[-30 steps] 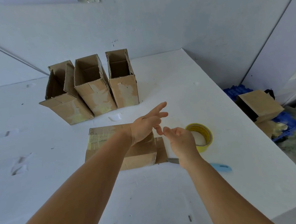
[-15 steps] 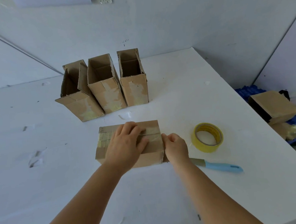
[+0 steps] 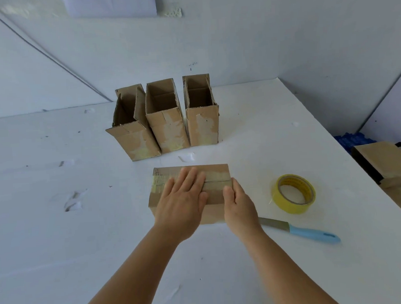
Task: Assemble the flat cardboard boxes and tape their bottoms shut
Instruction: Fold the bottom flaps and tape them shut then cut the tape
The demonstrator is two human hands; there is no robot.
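Two hands rest on a cardboard box (image 3: 213, 174) lying at the middle of the white desk (image 3: 59, 242). Left hand (image 3: 182, 200) presses flat on its top with straight fingers. Right hand (image 3: 239, 202) grips its right end, thumb on top. Three open boxes (image 3: 167, 130) stand behind it. Right of it lie a yellow tape roll (image 3: 293, 194) and a knife (image 3: 300, 230).

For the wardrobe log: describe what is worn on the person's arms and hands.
Nothing is worn as far as the frame shows. The left hand and right hand are bare, with no gloves, rings, watch or bands visible. Both forearms are bare down to the frame edge; no sleeve shows.
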